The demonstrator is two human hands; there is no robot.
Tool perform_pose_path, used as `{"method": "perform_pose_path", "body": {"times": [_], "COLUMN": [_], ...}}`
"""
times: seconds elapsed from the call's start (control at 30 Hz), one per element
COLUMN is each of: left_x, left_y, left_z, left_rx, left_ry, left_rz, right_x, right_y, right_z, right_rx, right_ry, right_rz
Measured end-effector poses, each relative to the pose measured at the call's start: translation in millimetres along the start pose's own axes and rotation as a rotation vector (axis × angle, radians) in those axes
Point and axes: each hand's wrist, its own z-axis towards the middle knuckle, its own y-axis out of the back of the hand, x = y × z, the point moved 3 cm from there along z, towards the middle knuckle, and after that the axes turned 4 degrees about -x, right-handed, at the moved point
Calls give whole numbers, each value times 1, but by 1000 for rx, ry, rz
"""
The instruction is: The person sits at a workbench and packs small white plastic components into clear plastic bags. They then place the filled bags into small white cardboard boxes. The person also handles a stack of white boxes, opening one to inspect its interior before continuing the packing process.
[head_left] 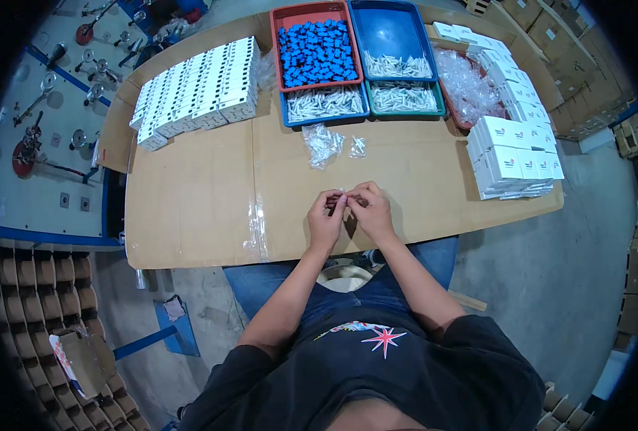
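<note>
My left hand (324,221) and my right hand (373,214) meet above the cardboard-covered table (189,194), close to its front edge. Thumbs and fingertips of both hands pinch together at one spot. A tiny pale thing seems to show between them, too small to name. Just beyond my fingers lies a pile of clear plastic bags (323,146). To its right is a small clear bag with white pieces (357,147), apart from both hands.
White boxes (204,86) stand in rows at the back left, more white boxes (509,158) at the right. At the back, a red tray (276,54) holds blue parts; a blue tray (391,32) and a green tray (405,115) hold white pieces. Clear plastic bags (466,86) fill another tray.
</note>
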Motion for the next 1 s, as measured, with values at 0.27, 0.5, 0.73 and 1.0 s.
{"method": "perform_pose_path", "body": {"times": [0.27, 0.5, 0.73, 1.0], "left_x": [-2, -5, 0, -1], "left_y": [-1, 0, 1, -2], "left_z": [-2, -3, -2, -2], "left_rx": [13, 13, -19, -23], "left_ry": [31, -17, -84, -70], "left_rz": [12, 85, 173, 172], "right_x": [-13, -16, -13, -16], "right_y": [-1, 2, 6, 9], "right_z": [-5, -2, 1, 2], "right_rx": [77, 145, 235, 229], "right_ry": [-228, -268, -508, -436], "right_rz": [89, 159, 301, 245]}}
